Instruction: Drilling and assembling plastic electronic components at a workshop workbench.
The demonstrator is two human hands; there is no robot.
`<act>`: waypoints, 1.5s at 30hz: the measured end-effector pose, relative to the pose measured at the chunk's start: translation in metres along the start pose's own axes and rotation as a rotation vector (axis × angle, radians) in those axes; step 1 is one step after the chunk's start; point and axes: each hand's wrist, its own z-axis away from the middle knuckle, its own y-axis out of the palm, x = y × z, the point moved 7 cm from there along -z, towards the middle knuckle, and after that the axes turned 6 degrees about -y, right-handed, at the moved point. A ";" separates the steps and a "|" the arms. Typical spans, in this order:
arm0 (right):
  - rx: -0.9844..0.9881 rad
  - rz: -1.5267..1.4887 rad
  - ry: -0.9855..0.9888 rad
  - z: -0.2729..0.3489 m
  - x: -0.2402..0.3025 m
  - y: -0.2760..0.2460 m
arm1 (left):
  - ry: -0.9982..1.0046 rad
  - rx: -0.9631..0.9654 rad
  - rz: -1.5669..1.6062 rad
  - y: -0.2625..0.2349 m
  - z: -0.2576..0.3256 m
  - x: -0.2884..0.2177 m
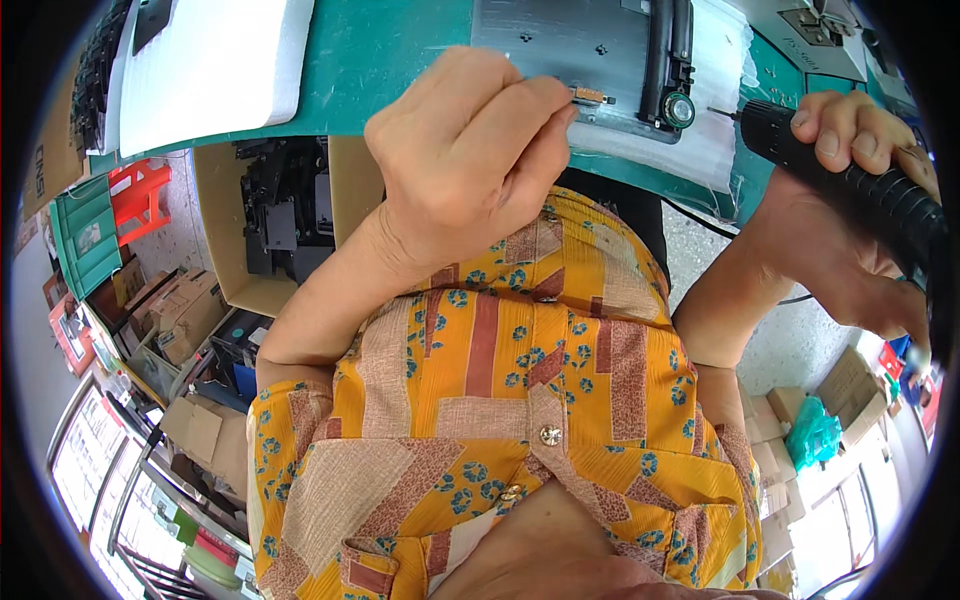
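My left hand [465, 150] is curled shut, fingertips pinching a small brass-coloured fitting [590, 96] against the grey metal plate [560, 45] on the green desk [390, 60]. My right hand [850, 200] is wrapped fully around the black electric screwdriver [850, 175], its bit pointing left toward the black bracket [675, 70] on that plate. I judge the fitting needs holding dead steady and the bit kept square to the plate, squeezing gently so nothing skids on the foam sheet [705, 110].

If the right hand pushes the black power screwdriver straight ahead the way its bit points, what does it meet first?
The right hand aims the screwdriver leftward. Its bit tip would probably first meet the black cylindrical part on the grey metal plate, though depth is unclear.
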 end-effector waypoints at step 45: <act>0.117 0.041 0.125 0.004 -0.002 -0.005 | 0.150 -0.014 0.107 0.035 -0.031 -0.025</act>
